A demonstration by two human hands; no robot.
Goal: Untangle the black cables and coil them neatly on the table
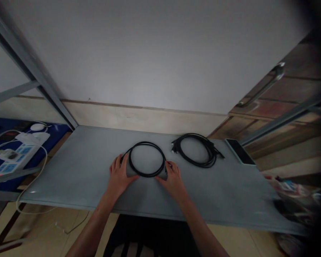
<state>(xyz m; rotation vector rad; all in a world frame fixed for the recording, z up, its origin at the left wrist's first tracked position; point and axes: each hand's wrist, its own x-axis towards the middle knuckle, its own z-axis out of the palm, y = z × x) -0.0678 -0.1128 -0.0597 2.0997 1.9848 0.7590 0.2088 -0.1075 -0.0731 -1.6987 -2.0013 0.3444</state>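
Observation:
A thin black cable (147, 143) lies coiled in a round loop on the grey table (96, 150). My left hand (119, 174) holds it from the left, fingers curled over a stretch of cable that leaves the loop, thumb at the loop's near edge. On the opposite side, my right hand (171, 176) grips the loop, its thumb also reaching to the near edge. A short cable end shows by the right fingers. Farther right rests a second, thicker coil of black cable (180, 160) with its plugs showing, apart from both hands.
A phone (240, 151) lies near the right end of the table. Metal frame posts (56, 103) rise at both ends. At left, a white power strip (18, 157) with chargers sits on a blue surface (57, 132). Blurred clutter (294, 196) is at the right edge.

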